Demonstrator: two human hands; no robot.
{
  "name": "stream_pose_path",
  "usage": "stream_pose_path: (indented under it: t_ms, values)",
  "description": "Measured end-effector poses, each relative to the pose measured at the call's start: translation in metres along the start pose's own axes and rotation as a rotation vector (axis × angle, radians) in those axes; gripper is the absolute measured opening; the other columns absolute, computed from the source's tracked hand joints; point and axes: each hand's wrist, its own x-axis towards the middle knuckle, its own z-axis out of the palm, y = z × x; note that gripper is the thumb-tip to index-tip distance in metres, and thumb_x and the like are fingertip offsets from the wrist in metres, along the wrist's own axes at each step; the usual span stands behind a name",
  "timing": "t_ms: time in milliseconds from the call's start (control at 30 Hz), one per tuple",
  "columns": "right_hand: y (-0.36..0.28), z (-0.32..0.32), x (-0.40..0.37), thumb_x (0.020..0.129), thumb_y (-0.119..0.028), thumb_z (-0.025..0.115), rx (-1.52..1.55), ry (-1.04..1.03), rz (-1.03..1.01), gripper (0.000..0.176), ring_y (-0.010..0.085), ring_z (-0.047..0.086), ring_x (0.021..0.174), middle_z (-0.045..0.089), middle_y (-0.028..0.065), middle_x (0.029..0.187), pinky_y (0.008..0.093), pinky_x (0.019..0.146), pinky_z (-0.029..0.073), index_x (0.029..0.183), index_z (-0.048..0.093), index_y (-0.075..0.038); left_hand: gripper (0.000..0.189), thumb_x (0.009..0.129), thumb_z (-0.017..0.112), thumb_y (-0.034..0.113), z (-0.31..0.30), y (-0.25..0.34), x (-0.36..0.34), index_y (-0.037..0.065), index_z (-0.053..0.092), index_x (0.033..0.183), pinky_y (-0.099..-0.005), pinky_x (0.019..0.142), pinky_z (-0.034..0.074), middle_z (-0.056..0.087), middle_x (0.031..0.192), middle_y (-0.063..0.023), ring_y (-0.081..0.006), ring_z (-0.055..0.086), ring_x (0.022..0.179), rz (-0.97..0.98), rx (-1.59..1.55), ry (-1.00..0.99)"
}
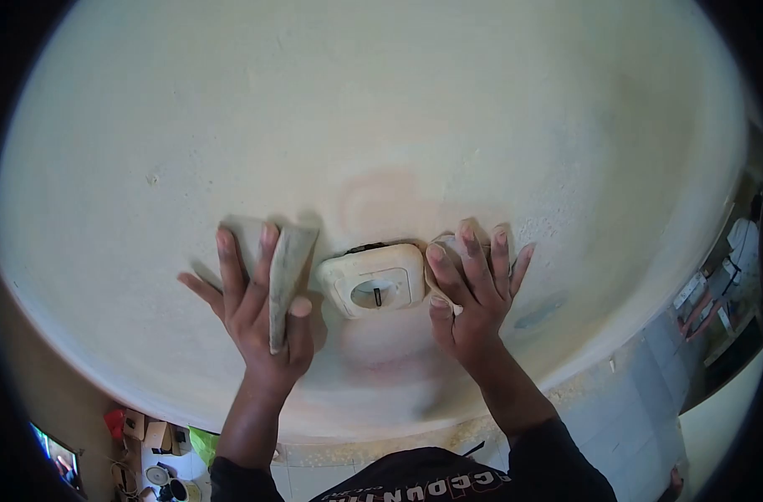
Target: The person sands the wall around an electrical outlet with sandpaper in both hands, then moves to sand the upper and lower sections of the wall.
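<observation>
Wall plate (373,280): a cream, rounded-square plate on the pale wall (381,109), near the middle of the view. It has a round centre with a small dark slot (376,294). A dark gap shows along its 12 o'clock edge, and I cannot tell what lies in that gap.

Left hand (260,314): at 9 o'clock of the plate, palm to the wall. The fingers are spread and point to 12 o'clock, and the thumb is clamped over a folded strip.

Folded strip (288,280): grey-green, long and narrow, pinned between the left thumb and forefinger. Its top end leans towards 1 o'clock and stops just beside the plate's corner. Its surface is too blurred to make out.

Right hand (473,293): at 3 o'clock of the plate. The fingers are straight and close together, lying flat on the wall, and the thumb rests against the plate's edge.

Pale scrap (440,244): it peeks out at the right forefinger tip and again by the thumb. The rest is hidden under the hand, so its shape and whether it is gripped cannot be told.

Dark shirt (423,481): at 6 o'clock, with lettering that is upside down and cut off by the frame.

Clutter (155,448): small items at 7 o'clock, too small to name.

Floor tiles (640,393): pale, at 4 o'clock.

Right-edge things (716,305): at 3 o'clock, warped by the lens and unclear.
</observation>
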Motion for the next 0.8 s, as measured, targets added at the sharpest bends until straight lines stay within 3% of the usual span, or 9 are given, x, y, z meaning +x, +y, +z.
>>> stream_pose_path:
  t_ms: [200,433,533,633,667,733,800]
  values:
    - [0.002,0.016,-0.057,0.087,-0.037,0.045,0.036,0.015,0.075,0.041,0.0300,0.021,0.138,0.041,0.0020,0.141,0.0573,0.109,-0.002,0.126,0.056,-0.032,0.053,0.097,0.030,0.039,0.007,0.001,-0.043,-0.001,0.052,0.124,-0.0585,0.105,-0.014,0.053,0.131,-0.0092,-0.0353,0.018,0.139,-0.075,-0.014,-0.027]
    - [-0.003,-0.004,0.007,0.086,-0.037,0.045,0.073,-0.020,0.089,0.042,0.0318,0.022,0.137,0.042,0.0032,0.141,0.0593,0.108,-0.002,0.126,0.056,-0.030,0.052,0.097,0.032,0.039,-0.002,0.004,0.009,0.000,0.051,0.125,-0.0590,0.105,-0.014,0.052,0.132,-0.0107,-0.0366,0.018,0.139,-0.057,-0.067,0.025]
    - [0.000,0.004,-0.033,0.086,-0.036,0.045,0.107,-0.053,0.102,0.043,0.0311,0.023,0.137,0.042,0.0025,0.141,0.0589,0.108,-0.002,0.127,0.055,-0.030,0.063,0.096,0.029,0.046,0.005,-0.003,-0.036,-0.004,0.045,0.130,-0.0564,0.106,-0.013,0.044,0.138,-0.0175,-0.0360,0.014,0.140,-0.138,-0.065,-0.050]
    - [-0.001,0.008,-0.038,0.085,-0.033,0.046,0.073,-0.026,0.076,0.043,0.0306,0.023,0.137,0.040,0.0016,0.142,0.0590,0.108,-0.002,0.127,0.055,-0.030,0.062,0.096,0.030,0.046,0.008,-0.003,-0.036,-0.004,0.045,0.130,-0.0566,0.106,-0.013,0.042,0.139,-0.0173,-0.0364,0.012,0.140,-0.077,-0.027,-0.045]
    - [-0.005,0.001,-0.014,0.084,-0.033,0.047,0.065,-0.027,0.072,0.044,0.0305,0.023,0.137,0.040,0.0014,0.143,0.0590,0.108,-0.002,0.127,0.055,-0.030,0.050,0.096,0.035,0.037,0.008,0.002,-0.021,0.000,0.051,0.126,-0.0592,0.105,-0.014,0.049,0.135,-0.0095,-0.0368,0.018,0.139,-0.070,-0.054,0.005]
    - [-0.009,-0.009,0.027,0.083,-0.033,0.049,0.055,-0.007,0.055,0.045,0.0307,0.023,0.137,0.038,0.0013,0.144,0.0591,0.108,-0.001,0.127,0.055,-0.030,0.050,0.096,0.035,0.036,0.000,0.012,0.009,0.000,0.051,0.126,-0.0597,0.105,-0.014,0.049,0.135,-0.0095,-0.0367,0.018,0.139,-0.086,-0.084,0.011]
    - [-0.008,-0.010,0.020,0.083,-0.033,0.049,0.077,-0.042,0.064,0.045,0.0307,0.023,0.137,0.038,0.0012,0.144,0.0592,0.108,-0.001,0.127,0.055,-0.030,0.048,0.096,0.035,0.033,-0.003,0.015,0.011,0.000,0.049,0.128,-0.0604,0.104,-0.014,0.049,0.135,-0.0098,-0.0370,0.016,0.139,-0.104,-0.086,-0.006]
